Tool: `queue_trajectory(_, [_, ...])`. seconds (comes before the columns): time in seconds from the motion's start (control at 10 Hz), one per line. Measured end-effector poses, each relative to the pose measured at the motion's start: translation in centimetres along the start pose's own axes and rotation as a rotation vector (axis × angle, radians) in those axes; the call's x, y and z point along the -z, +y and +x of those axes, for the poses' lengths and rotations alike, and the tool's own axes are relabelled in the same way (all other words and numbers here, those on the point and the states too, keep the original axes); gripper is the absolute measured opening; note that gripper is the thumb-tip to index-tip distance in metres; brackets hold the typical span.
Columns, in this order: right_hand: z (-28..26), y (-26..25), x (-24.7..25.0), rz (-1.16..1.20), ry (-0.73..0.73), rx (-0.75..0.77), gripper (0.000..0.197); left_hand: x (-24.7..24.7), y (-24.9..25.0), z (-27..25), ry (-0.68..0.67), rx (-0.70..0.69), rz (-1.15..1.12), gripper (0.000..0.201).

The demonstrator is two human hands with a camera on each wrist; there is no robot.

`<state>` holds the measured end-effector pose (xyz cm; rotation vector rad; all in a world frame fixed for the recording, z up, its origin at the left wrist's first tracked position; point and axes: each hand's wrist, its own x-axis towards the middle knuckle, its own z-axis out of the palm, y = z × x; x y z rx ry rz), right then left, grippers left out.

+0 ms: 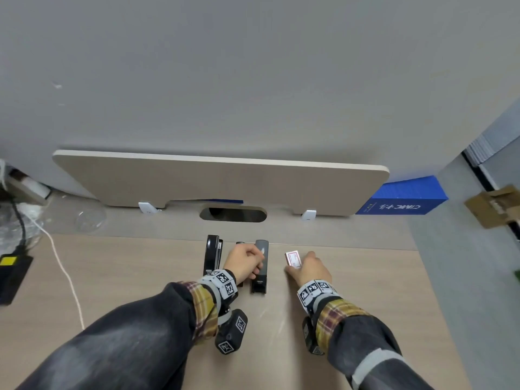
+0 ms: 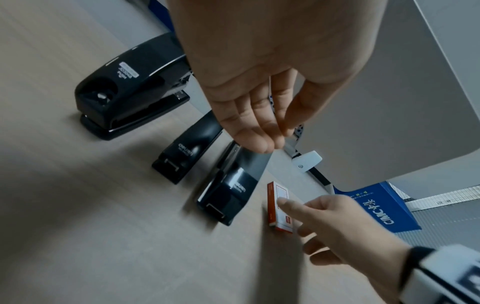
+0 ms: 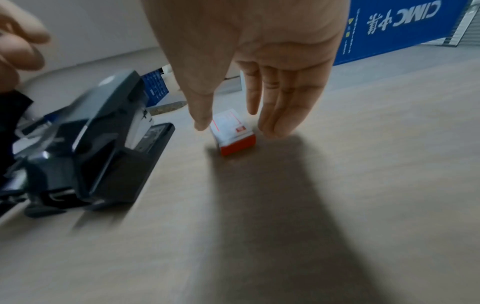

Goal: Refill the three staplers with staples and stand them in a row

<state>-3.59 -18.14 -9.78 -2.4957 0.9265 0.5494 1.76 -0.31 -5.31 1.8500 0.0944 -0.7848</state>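
Spreading across the near part of the scene, the pale wood-grain desk (image 1: 140, 277) carries everything in play, with a beige divider panel (image 1: 219, 181) standing along its far edge and a blue box printed CIMC (image 1: 402, 201) lying past the panel's right end. At the far left a white cable (image 1: 66, 274) trails over the desk beside a black power brick (image 1: 12, 277). Three black staplers lie side by side near the middle, their long axes running near to far: the bulky left stapler (image 2: 130, 82) sits apart, the slim middle stapler (image 2: 187, 152) lies between the other two and is mostly hidden under the hand in the head view, and the right stapler (image 2: 231, 183) is the nearest to the staple box. None of them stands on end. The left hand (image 1: 246, 263) hovers above the middle and right staplers, fingers loosely curled; the left wrist view shows the fingertips (image 2: 257, 142) just over the right stapler's top, but whether they touch or grip it cannot be told. The right hand (image 1: 309, 270) reaches over the small red-and-white staple box (image 3: 233, 131), which lies flat on the desk just right of the staplers. Its thumb and fingers (image 3: 275, 115) are extended and spread to either side of the box, not closed on it.
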Motion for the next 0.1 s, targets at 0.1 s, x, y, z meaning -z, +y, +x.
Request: queue_trajectory(0.1, [-0.60,-0.04,2.28,0.017,0.098,0.060,0.037,0.45,0.47,-0.07,0.015,-0.018,0.003,0.013])
